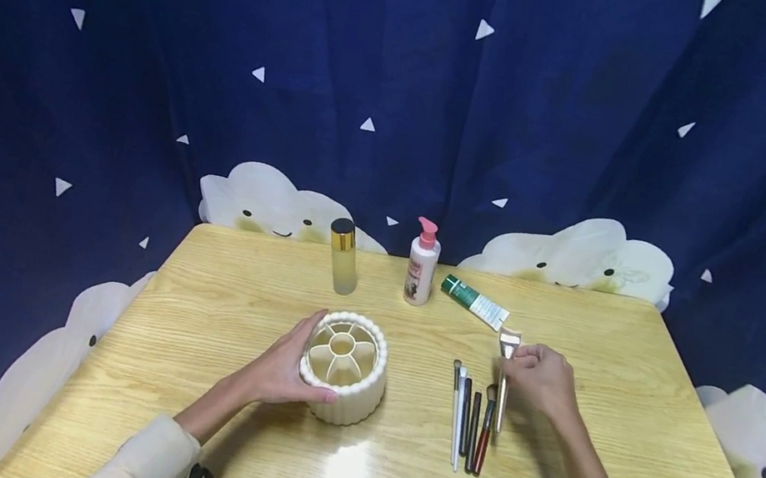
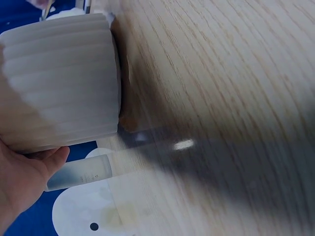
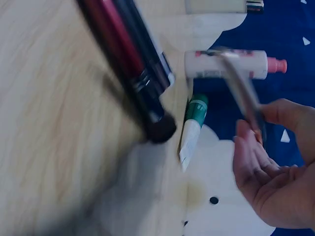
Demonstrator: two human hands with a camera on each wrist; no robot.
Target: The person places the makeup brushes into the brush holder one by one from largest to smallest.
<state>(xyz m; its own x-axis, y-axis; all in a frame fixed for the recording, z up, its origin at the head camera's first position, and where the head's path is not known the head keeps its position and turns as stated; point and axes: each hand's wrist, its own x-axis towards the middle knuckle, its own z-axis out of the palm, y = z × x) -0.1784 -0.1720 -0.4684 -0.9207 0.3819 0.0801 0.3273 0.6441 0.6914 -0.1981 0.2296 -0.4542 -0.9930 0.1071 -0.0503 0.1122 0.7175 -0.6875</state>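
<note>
My left hand [image 1: 285, 368] holds a cream ribbed holder [image 1: 353, 405] upright on the table, thumb on the near side and fingers round the far left. The holder's top is split into petal-like compartments round a central ring, and none has anything in it. In the left wrist view its ribbed wall [image 2: 61, 83] fills the upper left. My right hand [image 1: 545, 380] pinches a makeup brush [image 1: 502, 398] by its handle, its silver-banded head pointing away. Just left of it lie several slim brushes and pencils, among them a red-handled brush [image 1: 483, 442] and a black pencil [image 1: 473, 432].
Toward the back stand a yellowish bottle [image 1: 344, 266] with a black and gold cap and a white pump bottle [image 1: 421, 271] with a pink top. A green and white tube [image 1: 475, 301] lies beside them. Behind the wooden table [image 1: 231, 281] hangs a dark blue curtain [image 1: 412, 66].
</note>
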